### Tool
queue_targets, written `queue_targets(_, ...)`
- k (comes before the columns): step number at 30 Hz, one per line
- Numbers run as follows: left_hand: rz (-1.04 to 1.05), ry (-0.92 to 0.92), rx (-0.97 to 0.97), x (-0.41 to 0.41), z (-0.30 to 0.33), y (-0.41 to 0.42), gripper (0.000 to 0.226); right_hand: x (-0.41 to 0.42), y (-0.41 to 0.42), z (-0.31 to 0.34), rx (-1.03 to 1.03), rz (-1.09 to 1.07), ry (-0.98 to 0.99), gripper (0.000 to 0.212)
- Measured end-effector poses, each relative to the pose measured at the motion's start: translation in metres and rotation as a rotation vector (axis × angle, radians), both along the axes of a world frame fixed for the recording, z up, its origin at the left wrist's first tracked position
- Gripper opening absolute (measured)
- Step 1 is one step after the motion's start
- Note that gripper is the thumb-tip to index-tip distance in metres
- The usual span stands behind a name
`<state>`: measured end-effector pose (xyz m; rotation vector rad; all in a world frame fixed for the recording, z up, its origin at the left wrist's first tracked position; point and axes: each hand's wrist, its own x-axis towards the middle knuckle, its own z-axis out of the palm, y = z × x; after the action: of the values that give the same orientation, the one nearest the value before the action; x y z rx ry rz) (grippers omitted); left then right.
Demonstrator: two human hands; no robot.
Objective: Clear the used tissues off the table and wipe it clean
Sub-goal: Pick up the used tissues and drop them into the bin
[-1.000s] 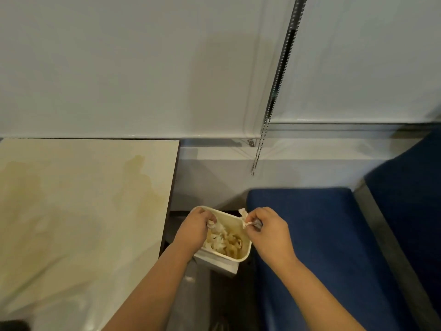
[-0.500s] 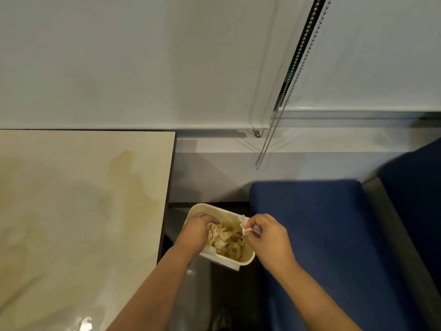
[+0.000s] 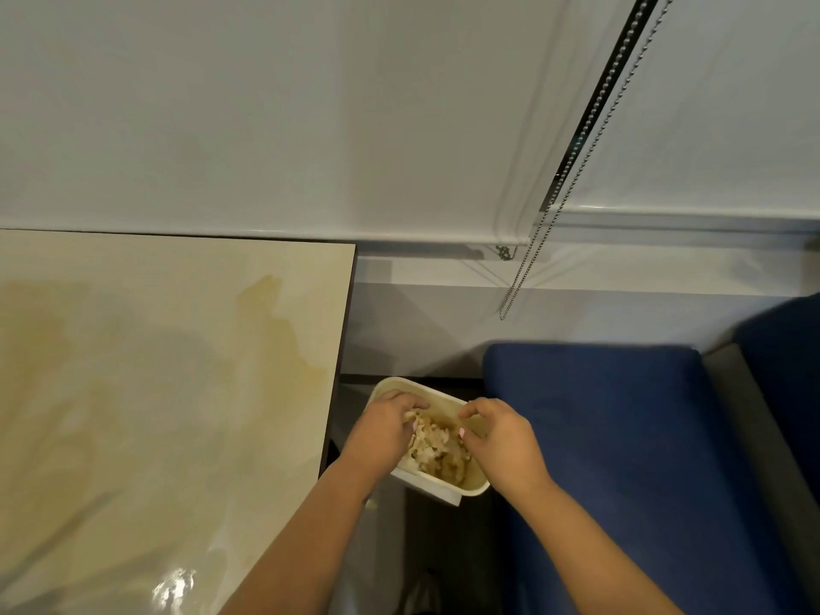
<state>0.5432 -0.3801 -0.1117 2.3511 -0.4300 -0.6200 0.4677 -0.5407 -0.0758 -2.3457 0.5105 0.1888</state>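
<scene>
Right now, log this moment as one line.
stage: binning tissues | left hand: in bin, on tissues | right hand: over bin

No legible text, seemingly.

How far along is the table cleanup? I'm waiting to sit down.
Done: no tissues show on the visible table. In hand: both hands, left hand and right hand, are over the bin, at the crumpled tissues. Left: the tabletop looks streaked, and no cloth is in view.
</scene>
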Motion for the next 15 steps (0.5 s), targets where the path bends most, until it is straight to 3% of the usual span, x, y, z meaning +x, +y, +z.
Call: queue_targets(15, 0.024, -0.247, -0.126, -0.031, 0.076, 0.003, 0.032, -0.019, 0.009, 0.066, 0.022, 0.019, -0.247, 0.018)
